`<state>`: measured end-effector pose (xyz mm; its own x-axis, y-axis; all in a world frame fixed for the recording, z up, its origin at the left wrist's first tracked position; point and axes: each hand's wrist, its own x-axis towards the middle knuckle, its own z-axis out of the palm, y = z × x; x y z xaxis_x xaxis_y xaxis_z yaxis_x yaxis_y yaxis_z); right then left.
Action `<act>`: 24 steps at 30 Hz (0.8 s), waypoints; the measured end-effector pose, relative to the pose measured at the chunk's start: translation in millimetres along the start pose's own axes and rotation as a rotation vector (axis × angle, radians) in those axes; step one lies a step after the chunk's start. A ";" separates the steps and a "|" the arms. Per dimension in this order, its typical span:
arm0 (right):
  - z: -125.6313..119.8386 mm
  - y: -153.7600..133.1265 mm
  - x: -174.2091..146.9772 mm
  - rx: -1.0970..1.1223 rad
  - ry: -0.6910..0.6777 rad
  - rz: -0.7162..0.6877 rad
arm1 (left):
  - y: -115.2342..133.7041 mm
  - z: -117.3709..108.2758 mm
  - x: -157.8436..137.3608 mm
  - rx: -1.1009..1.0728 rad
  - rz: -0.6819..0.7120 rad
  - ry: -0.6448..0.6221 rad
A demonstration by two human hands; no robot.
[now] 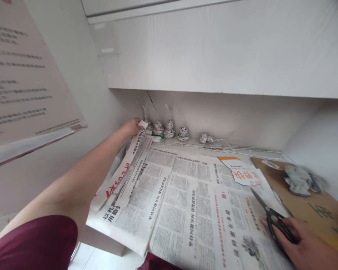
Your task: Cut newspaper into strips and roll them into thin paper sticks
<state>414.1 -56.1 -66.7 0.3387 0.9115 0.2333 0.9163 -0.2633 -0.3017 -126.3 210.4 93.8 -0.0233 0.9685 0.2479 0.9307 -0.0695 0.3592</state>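
My left hand (132,126) reaches to the back left corner of the desk. Its fingers are closed on the far end of a newspaper strip (135,147), which has large red characters and a white tip. The strip lies along the left side of the spread newspaper sheets (183,198). At the lower right my right hand (304,242) grips the black handles of the scissors (270,215). Their blades point away to the upper left, over the newspaper. A cut piece of printed paper (242,174) with orange characters rests beyond the blades.
Several woven paper gourd shapes (169,129) stand along the back wall; another (208,138) lies on its side. Thin paper rods (225,149) lie in front. A cardboard sheet (307,195) with a grey cloth (298,180) is at right. A white cabinet (214,48) overhangs the desk.
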 end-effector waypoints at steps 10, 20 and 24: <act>-23.3 -38.0 -12.5 -0.154 -0.063 0.043 | 26.5 25.7 -44.6 -0.200 0.164 0.085; -23.7 -42.6 -20.1 -0.127 0.033 -0.019 | 118.5 65.3 -147.8 -0.475 0.386 -0.093; -23.6 -42.7 -21.7 -0.118 0.051 -0.029 | 144.5 90.9 -177.0 -0.536 0.578 -0.108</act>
<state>372.7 -72.1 -37.0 0.3198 0.9028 0.2876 0.9435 -0.2755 -0.1843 45.5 50.6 20.0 0.4709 0.7600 0.4480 0.4815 -0.6469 0.5913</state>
